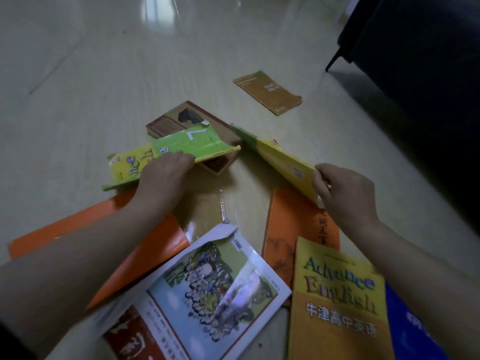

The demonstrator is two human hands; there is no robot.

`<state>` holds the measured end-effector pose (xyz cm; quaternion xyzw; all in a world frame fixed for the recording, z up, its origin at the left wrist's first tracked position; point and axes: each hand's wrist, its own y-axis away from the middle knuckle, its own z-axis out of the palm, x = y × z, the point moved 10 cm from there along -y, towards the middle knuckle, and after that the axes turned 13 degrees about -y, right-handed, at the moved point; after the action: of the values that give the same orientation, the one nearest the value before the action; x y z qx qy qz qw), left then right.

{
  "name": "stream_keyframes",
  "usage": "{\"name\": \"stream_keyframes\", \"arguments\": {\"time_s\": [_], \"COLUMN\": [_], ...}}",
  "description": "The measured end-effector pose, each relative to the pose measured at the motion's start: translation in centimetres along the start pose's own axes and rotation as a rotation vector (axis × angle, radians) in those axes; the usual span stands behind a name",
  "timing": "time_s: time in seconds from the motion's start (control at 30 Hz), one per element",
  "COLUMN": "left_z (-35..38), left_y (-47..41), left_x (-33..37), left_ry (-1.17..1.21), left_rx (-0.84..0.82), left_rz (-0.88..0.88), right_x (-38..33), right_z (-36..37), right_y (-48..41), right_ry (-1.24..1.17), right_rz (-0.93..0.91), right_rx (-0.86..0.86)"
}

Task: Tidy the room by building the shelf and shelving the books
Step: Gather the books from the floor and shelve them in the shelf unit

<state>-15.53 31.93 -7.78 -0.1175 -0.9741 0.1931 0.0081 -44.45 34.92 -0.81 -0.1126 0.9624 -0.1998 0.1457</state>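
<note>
Head view, looking down at a pale floor where books are lying scattered.

The left hand is curling its fingers around the near edge of a green book. That book is resting partly on a brown book and overlapping a lime book to its left.

The right hand is pinching the near end of a yellow book and holding it tilted, with its far end pointing toward the brown book. Whether that end is touching the floor is unclear.

A small tan book is lying alone, farther off to the right. Near the person, several books are overlapping one another:
- an orange book on the left
- a second orange book on the right
- a white picture book between them
- an English textbook
- a blue book at the near right corner

Dark furniture is standing at the far right.

Each hand is holding a thin, floppy book by one edge only, so a cover could bend or slip free. Lifting the green book may also be dragging the lime one askew.

No shelf, box or bin is showing, so nothing is holding any books yet.
</note>
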Motion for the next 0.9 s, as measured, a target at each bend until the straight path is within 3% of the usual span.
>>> {"name": "stream_keyframes", "arguments": {"time_s": [0.37,0.67,0.9], "left_z": [-8.5,-6.1,-6.7], "left_y": [9.1,14.4,18.0], "left_x": [12.3,21.6,26.0], "left_ry": [0.167,0.307,0.41], "left_rx": [0.081,-0.21,-0.31], "left_rz": [0.308,0.366,0.47], "right_x": [-3.1,-2.4,0.4], "right_z": [-9.4,-13.3,-12.3], "right_y": [17.7,26.3,31.9], "right_ry": [0.085,-0.089,-0.085], "right_rz": [0.027,0.185,0.506], "right_rx": [-0.156,-0.371,-0.677]}}
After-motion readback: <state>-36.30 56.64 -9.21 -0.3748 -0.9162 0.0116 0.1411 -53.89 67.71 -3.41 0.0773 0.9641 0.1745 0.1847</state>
